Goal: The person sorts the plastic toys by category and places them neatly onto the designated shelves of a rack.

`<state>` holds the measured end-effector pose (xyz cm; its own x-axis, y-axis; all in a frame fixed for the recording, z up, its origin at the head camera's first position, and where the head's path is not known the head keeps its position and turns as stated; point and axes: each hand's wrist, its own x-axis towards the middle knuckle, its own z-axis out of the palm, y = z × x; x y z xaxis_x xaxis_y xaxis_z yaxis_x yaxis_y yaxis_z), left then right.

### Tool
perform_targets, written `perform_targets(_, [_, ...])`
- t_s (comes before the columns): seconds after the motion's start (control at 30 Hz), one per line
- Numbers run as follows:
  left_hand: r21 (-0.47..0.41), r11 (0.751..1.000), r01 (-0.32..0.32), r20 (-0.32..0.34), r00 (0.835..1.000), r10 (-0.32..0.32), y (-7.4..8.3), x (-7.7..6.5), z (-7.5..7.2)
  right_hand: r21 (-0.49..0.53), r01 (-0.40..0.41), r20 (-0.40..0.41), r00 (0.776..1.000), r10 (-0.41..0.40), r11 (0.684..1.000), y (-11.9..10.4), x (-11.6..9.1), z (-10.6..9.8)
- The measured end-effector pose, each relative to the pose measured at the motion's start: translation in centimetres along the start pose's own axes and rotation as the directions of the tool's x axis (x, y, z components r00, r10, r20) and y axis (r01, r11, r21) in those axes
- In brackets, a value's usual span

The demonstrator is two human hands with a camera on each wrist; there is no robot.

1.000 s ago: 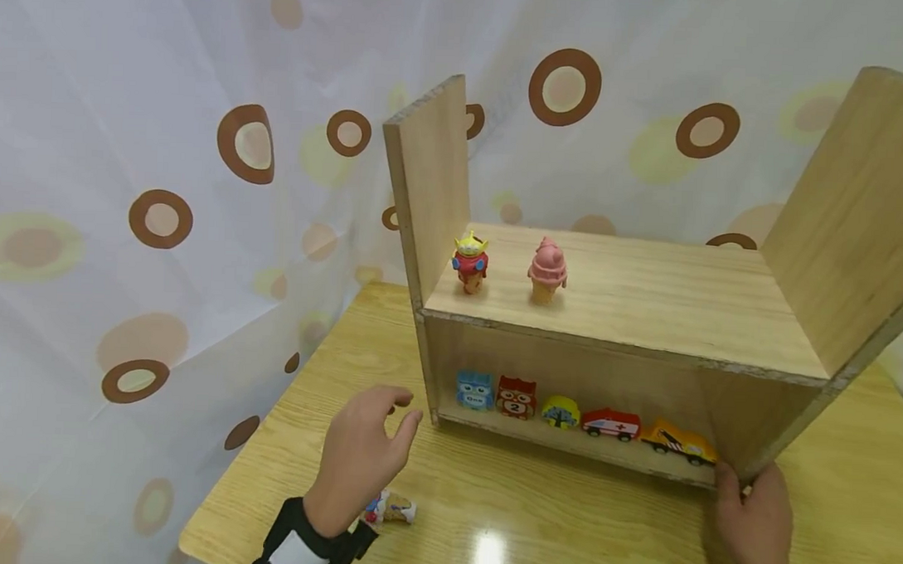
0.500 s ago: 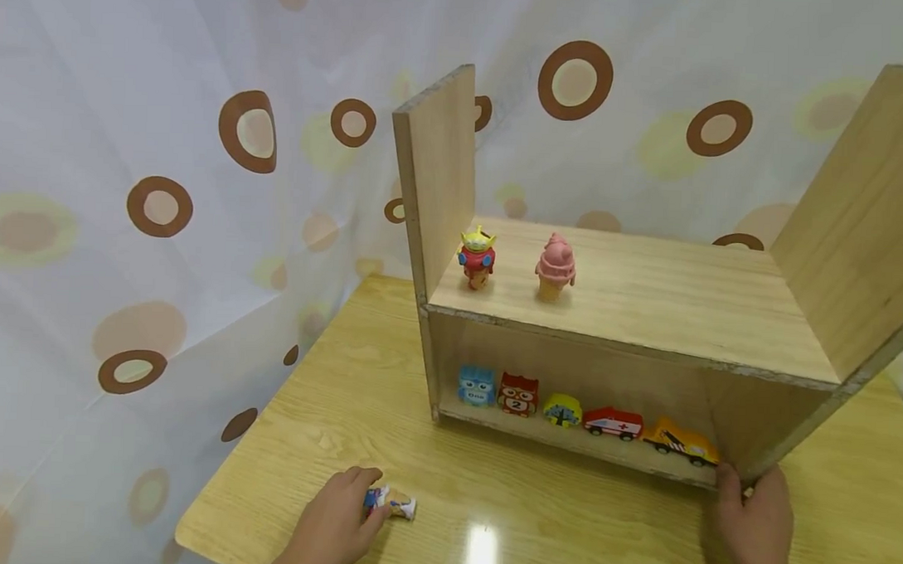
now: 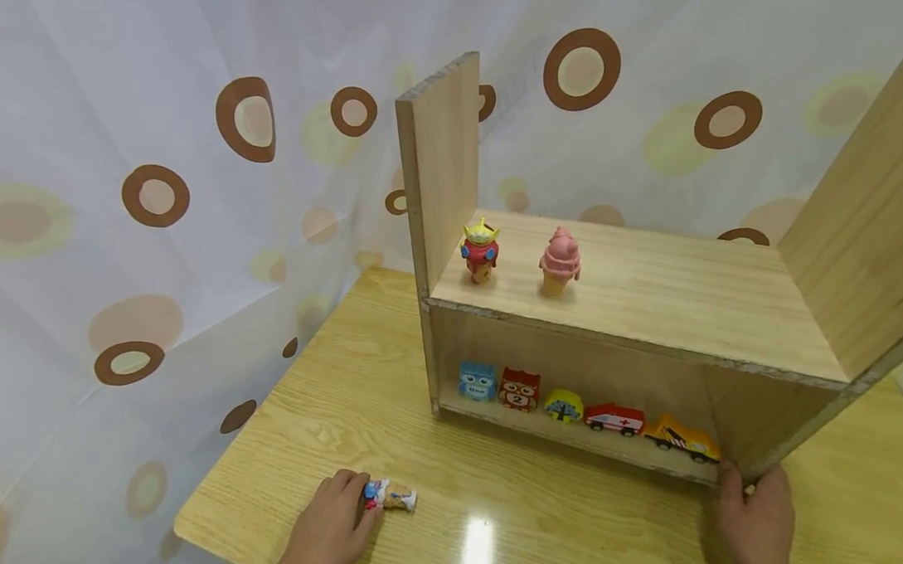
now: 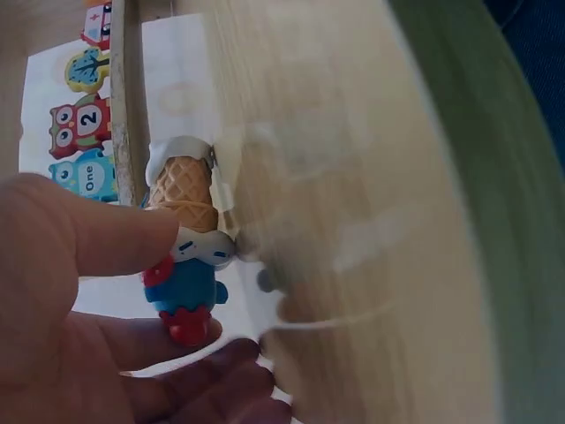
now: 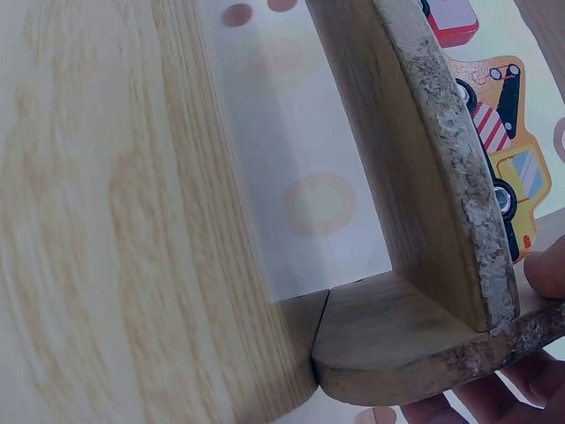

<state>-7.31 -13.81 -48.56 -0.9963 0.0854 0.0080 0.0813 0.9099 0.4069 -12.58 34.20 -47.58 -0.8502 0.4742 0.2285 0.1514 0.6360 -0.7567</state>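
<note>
On the table, a small toy ice-cream cone (image 3: 399, 498) with a blue and red figure for its top lies on its side. My left hand (image 3: 329, 518) is at its coloured end. In the left wrist view the thumb presses along the white cream band of the toy cone (image 4: 187, 190), and the index finger curls under the red tip. My right hand (image 3: 758, 521) grips the lower right front corner of a wooden shelf (image 3: 668, 294). From the right wrist, its thumb (image 5: 549, 269) shows inside the side board, with other fingers outside.
Up on the shelf board stand an alien-topped cone toy (image 3: 481, 251) and a pink ice-cream cone (image 3: 560, 262). Below them are a blue owl (image 3: 478, 382), a red owl (image 3: 519, 391), a tree block (image 3: 564, 406), an ambulance (image 3: 614, 420) and a yellow truck (image 3: 683, 439).
My left hand has come down from beside the shelf to the toy cone on the table, and its fingers have closed around it. The right hand keeps its grip on the shelf corner.
</note>
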Motion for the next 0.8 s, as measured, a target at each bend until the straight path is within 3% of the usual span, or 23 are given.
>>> perform_targets(0.1, [-0.032, 0.999, 0.006, -0.024, 1.0, -0.007, 0.1, 0.2, 0.1, -0.015, -0.012, 0.023, 1.0, 0.012, 1.0, 0.0, 0.2, -0.1])
perform_targets(0.27, [-0.17, 0.983, 0.073, -0.03, 0.996, -0.079, 0.4, 0.4, 0.2, -0.047, -0.057, 0.058, 0.997, 0.06, 0.997, 0.0, 0.1, -0.3])
perform_targets(0.37, [-0.216, 0.974, 0.068, -0.057, 0.995, -0.082, 0.5, 0.5, 0.1, -0.05, -0.073, 0.069, 0.995, 0.077, 0.996, 0.0, -0.1, -0.2])
perform_targets(0.5, [-0.226, 0.974, 0.014, -0.111, 0.993, -0.04, 1.1, 0.6, -0.5, -0.046, -0.075, 0.073, 0.994, 0.078, 0.996, -0.2, -0.3, -0.2])
perform_targets(0.67, [-0.278, 0.957, -0.085, -0.16, 0.986, 0.041, 2.9, 0.7, -2.4, -0.044, -0.053, 0.064, 0.996, 0.056, 0.998, -0.4, -0.1, -0.2])
perform_targets(0.73, [-0.296, 0.943, -0.15, -0.21, 0.974, 0.089, 4.0, 0.7, -3.5, -0.043, -0.043, 0.055, 0.997, 0.045, 0.998, -0.4, 0.0, -0.3])
perform_targets(0.8, [-0.305, 0.924, -0.23, -0.275, 0.95, 0.145, 5.3, 0.8, -4.6, -0.041, -0.04, 0.051, 0.998, 0.042, 0.998, -0.4, 0.0, -0.4])
